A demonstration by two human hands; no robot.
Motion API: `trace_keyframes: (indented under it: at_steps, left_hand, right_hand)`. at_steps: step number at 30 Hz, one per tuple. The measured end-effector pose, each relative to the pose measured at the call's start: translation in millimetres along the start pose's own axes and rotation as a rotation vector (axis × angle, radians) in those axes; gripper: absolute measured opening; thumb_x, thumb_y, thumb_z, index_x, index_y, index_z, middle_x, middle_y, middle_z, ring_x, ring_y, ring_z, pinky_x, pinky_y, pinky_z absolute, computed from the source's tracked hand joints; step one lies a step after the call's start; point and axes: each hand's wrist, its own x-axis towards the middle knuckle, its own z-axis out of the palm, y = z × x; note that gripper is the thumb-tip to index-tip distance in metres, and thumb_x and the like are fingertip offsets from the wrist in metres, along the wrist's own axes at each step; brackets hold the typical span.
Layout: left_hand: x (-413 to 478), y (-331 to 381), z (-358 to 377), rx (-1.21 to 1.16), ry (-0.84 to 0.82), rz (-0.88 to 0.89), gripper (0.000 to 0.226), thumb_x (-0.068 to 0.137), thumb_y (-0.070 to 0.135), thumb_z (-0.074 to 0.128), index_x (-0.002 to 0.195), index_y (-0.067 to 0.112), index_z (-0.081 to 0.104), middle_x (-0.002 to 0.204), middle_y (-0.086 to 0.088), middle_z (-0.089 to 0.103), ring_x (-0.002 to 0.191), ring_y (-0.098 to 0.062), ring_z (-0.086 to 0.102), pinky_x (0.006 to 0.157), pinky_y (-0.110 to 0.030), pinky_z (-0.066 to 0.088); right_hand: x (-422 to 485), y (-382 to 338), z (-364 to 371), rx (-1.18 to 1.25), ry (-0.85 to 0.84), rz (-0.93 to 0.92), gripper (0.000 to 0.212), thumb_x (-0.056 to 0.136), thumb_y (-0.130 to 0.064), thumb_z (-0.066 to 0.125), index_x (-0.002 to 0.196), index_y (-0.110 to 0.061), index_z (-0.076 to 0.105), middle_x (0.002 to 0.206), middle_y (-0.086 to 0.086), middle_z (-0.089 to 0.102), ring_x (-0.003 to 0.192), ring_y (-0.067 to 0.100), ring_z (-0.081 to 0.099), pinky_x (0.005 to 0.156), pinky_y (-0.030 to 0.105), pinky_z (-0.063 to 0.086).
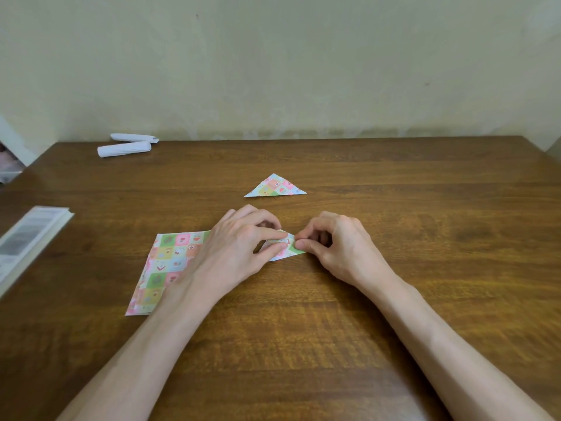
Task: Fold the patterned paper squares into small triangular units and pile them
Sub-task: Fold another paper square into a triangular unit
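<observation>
Left hand (239, 247): palm down, fingers curled, thumb and forefinger pinching folded paper (287, 253).
Right hand (337, 247): knuckles up, fingers curled, thumb and forefinger pinching the same piece.
Left forearm (145, 344), right forearm (449, 344): bare, converging inward.

Table (425, 208): brown wood-grain top, glossy. Wall (273, 71): pale cream plaster behind it, stained along the base. Light: soft, even.
</observation>
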Motion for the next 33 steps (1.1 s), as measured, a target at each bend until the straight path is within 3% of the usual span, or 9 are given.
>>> trace_keyframes:
  at_steps: [7,10,13,19,22,26,33]
  left_hand:
    - [-1,-2,-5,-0.037,-0.064,0.026,0.027,0.095,0.045,0.065,0.117,0.034,0.077,0.116,0.022,0.066,0.11,-0.005,0.056,0.083,-0.028,0.037]
    - [-1,-10,-11,-0.121,-0.129,-0.017,0.031,0.091,0.054,0.067,0.117,0.039,0.077,0.122,0.029,0.066,0.118,0.001,0.053,0.093,-0.034,0.041]
    - [-3,-17,-17,-0.193,-0.229,-0.077,0.035,0.086,0.053,0.074,0.119,0.044,0.074,0.128,0.039,0.06,0.128,0.008,0.043,0.103,-0.03,0.033]
    - [-2,-17,-24,-0.236,-0.337,-0.101,0.041,0.088,0.051,0.074,0.129,0.049,0.067,0.136,0.043,0.052,0.136,0.012,0.033,0.11,-0.03,0.026]
    - [-2,-20,-25,-0.237,-0.36,-0.093,0.04,0.088,0.051,0.073,0.127,0.051,0.067,0.136,0.046,0.05,0.136,0.011,0.033,0.11,-0.033,0.026]
    - [-2,-20,-26,-0.231,-0.379,-0.084,0.04,0.09,0.049,0.072,0.129,0.052,0.066,0.137,0.046,0.049,0.136,0.011,0.031,0.108,-0.03,0.025]
    - [-3,-22,-32,-0.279,-0.45,-0.09,0.043,0.096,0.037,0.071,0.135,0.054,0.06,0.142,0.049,0.042,0.141,0.012,0.025,0.11,-0.027,0.018]
  right_hand:
    - [-1,-1,1,-0.042,-0.018,-0.004,0.005,0.093,-0.035,0.074,0.094,-0.04,0.075,0.084,-0.016,0.058,0.079,0.005,0.053,0.076,0.039,0.051]
    - [0,-2,0,-0.045,-0.028,0.0,0.006,0.093,-0.033,0.074,0.093,-0.039,0.076,0.087,-0.015,0.059,0.08,0.006,0.052,0.078,0.039,0.05]
    - [1,-1,-2,-0.064,-0.041,-0.029,0.009,0.094,-0.028,0.073,0.094,-0.036,0.077,0.092,-0.014,0.061,0.087,0.005,0.05,0.083,0.038,0.048]
    - [3,-1,-3,-0.099,-0.037,-0.092,0.012,0.094,-0.022,0.073,0.096,-0.032,0.078,0.093,-0.016,0.062,0.09,0.004,0.049,0.084,0.032,0.047]
    - [0,-4,-4,-0.084,-0.029,-0.081,0.005,0.091,-0.034,0.074,0.095,-0.033,0.077,0.09,-0.015,0.064,0.084,0.004,0.056,0.083,0.031,0.05]
    - [-3,-8,1,-0.126,-0.022,-0.044,0.03,0.08,-0.062,0.075,0.093,-0.036,0.067,0.087,-0.018,0.061,0.086,0.002,0.056,0.076,0.026,0.049]
    - [-1,-15,2,-0.151,-0.059,0.029,0.035,0.078,-0.065,0.076,0.095,-0.036,0.064,0.091,-0.018,0.058,0.091,0.003,0.052,0.079,0.027,0.046]
